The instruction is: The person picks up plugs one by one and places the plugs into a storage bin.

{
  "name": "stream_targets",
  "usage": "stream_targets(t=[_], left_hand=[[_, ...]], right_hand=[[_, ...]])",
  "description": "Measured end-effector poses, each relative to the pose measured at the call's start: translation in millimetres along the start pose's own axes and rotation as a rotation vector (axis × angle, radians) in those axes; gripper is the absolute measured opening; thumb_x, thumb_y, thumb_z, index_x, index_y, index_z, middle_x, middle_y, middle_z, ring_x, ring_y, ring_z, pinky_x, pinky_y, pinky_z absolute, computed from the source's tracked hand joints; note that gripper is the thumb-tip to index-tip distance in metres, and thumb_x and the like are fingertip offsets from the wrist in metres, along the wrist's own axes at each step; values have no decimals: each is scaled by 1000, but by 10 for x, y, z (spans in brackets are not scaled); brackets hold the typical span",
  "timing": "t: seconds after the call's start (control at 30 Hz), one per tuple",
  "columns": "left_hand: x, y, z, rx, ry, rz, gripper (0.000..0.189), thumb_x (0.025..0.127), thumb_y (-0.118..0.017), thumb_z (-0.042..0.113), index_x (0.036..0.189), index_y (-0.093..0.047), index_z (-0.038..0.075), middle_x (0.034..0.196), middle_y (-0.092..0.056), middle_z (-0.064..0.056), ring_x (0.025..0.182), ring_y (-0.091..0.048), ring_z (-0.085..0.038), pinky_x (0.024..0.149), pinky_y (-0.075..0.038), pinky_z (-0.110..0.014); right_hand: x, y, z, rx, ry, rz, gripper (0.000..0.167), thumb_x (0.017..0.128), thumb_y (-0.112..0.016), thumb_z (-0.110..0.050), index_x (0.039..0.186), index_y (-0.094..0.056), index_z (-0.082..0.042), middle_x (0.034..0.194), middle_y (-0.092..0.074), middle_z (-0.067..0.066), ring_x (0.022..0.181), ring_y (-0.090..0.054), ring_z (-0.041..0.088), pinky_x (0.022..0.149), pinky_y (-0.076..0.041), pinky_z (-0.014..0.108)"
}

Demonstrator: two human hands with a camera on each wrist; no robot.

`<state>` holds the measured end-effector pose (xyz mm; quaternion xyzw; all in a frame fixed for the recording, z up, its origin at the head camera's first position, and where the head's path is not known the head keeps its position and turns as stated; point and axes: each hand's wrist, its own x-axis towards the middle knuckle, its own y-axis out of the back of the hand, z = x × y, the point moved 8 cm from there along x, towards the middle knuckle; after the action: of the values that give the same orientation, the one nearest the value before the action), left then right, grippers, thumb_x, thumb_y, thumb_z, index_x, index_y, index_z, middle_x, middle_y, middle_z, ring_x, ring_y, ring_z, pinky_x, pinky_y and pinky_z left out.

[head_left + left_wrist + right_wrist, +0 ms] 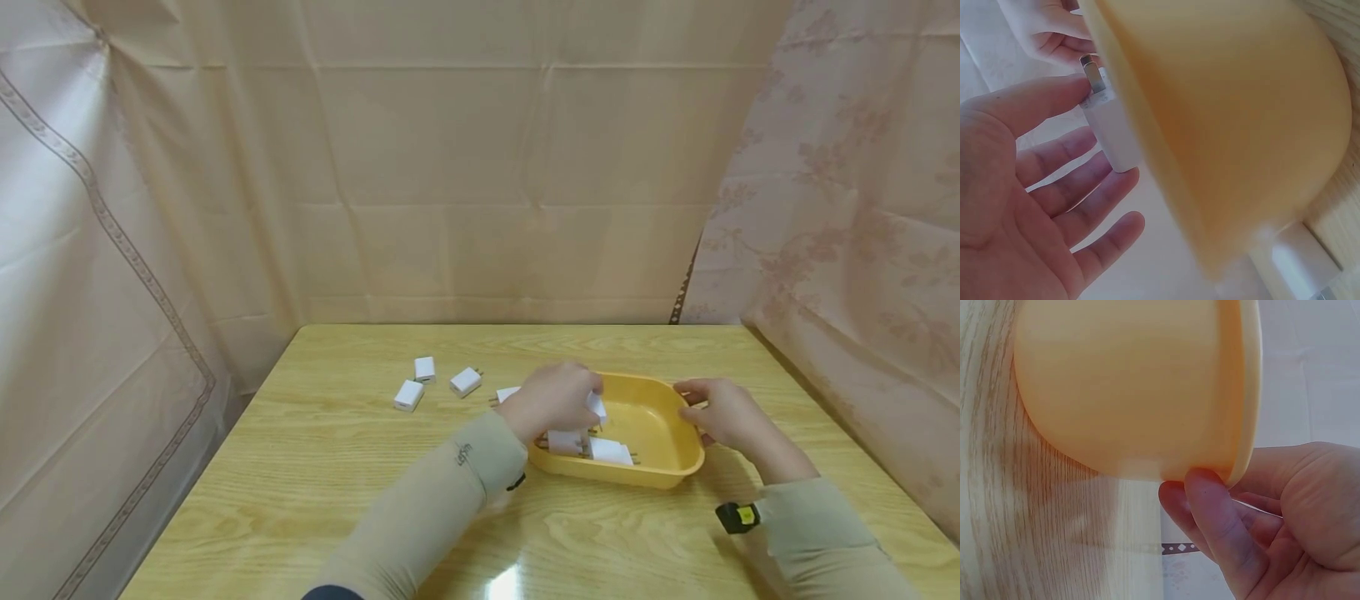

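Observation:
A white charger plug (1113, 134) with metal prongs is pinched between the thumb and fingers of my left hand (555, 400). That hand is over the left end of a yellow plastic basin (648, 475). Several white charger plugs (606, 450) lie inside the basin, partly hidden by the hand. At the basin's right end, my right hand (731, 417) grips the rim. The right wrist view shows its fingertips (1207, 487) against the basin's outer wall.
Left of the basin, a loose charger plug (408, 395), another plug (424, 368) and a third plug (467, 382) lie on the wooden table (300, 467). One more plug (506, 393) shows beside my left hand. Cloth curtains (450, 167) enclose the back and sides.

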<state>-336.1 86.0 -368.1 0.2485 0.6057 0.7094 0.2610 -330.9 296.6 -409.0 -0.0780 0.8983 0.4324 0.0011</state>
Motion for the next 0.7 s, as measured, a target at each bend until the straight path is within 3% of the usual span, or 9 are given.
stream_targets(t=[0.2, 0.53, 0.7], left_hand=[[12, -25, 21, 2, -4, -9, 35, 90, -77, 36, 122, -73, 21, 111, -68, 9, 96, -59, -8, 76, -50, -24], [30, -89, 24, -9, 9, -31, 31, 89, -77, 34, 118, -73, 22, 105, -67, 10, 87, -57, -5, 64, -48, -22], [41, -120, 22, -25, 2, -35, 35, 91, -76, 31, 124, -72, 21, 116, -68, 10, 94, -61, -6, 65, -49, -22]], right_hand=[[0, 0, 6, -2, -3, 2, 47, 97, -64, -3, 138, -50, 15, 124, -57, 38, 83, -70, 26, 60, -60, 37], [-7, 3, -10, 0, -10, 0, 46, 97, -64, -2, 138, -50, 15, 125, -57, 38, 86, -70, 28, 61, -61, 37], [-9, 3, -11, 5, -8, 0, 46, 97, -64, -2, 138, -50, 15, 125, -57, 38, 87, -70, 28, 61, -61, 36]])
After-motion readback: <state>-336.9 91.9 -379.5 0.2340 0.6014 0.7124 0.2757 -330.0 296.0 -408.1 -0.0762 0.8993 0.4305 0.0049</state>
